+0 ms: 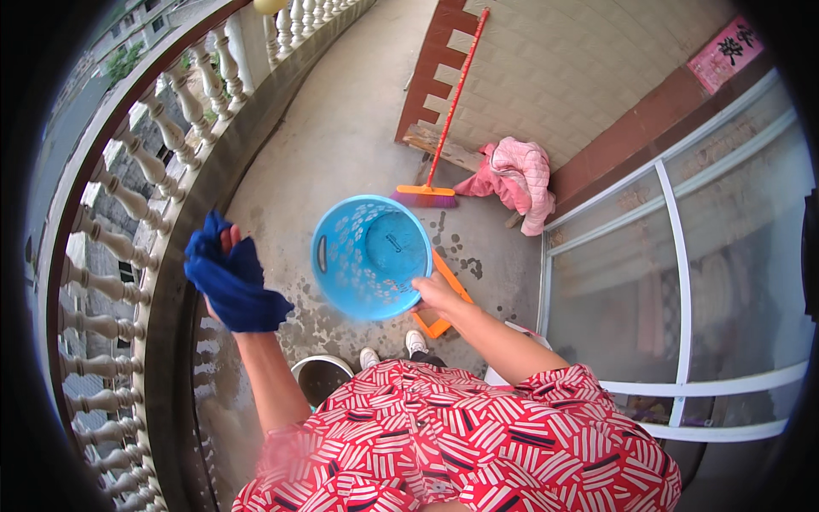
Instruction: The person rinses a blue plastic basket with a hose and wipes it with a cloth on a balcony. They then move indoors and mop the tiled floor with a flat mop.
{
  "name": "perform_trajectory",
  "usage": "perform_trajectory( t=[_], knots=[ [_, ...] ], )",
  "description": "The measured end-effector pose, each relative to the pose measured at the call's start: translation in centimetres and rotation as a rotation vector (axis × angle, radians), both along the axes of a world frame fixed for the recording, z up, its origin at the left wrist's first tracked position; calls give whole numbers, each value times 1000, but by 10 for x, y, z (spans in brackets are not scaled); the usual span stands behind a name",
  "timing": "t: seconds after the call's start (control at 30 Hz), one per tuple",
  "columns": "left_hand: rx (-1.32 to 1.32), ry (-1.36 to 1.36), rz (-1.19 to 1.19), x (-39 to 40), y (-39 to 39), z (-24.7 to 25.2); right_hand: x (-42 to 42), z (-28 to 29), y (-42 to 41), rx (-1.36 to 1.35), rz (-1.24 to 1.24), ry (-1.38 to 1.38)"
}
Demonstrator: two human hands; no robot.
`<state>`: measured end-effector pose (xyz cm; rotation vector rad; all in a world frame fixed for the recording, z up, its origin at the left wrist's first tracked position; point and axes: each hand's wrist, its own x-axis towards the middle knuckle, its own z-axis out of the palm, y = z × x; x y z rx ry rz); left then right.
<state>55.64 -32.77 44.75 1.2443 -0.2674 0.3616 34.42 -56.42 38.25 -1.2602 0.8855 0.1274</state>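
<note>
My right hand (436, 292) grips the rim of a blue plastic basket (333, 224) at its lower right. The basket is tilted so that its inside faces me, showing a perforated wall, a handle slot and a solid bottom with raised writing. Out to the left, my left hand (231, 238) holds a crumpled dark blue cloth (233, 281), which covers most of the fingers. Cloth and basket are apart. Beneath the basket, partly hidden by it and my right forearm, an orange-edged dustpan (453, 275) rests on the floor.
A baluster railing (131, 198) curves along the left. A broom (455, 96) with a red handle leans at the wall, beside a wooden bench (445, 146) bearing a pink quilted jacket (521, 166). A bucket (323, 377) of dark water stands by my feet. Glazed sliding doors (608, 288) flank the right.
</note>
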Motion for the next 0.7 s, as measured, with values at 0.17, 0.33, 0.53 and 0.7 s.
perform_trajectory(
  t=[0.17,0.33,0.53,0.7],
  knots=[
    [-427,748,-507,-54,-54,-23,25,14,31,-33,-30,-11],
    [207,1155,-288,-29,-102,-144,20,30,71,-189,55,-82],
    [802,157,-221,-33,-149,-250,6,66,80,-378,418,-20],
    [815,41,-99,-27,-178,-222,-2,64,65,-227,444,11]
  ],
)
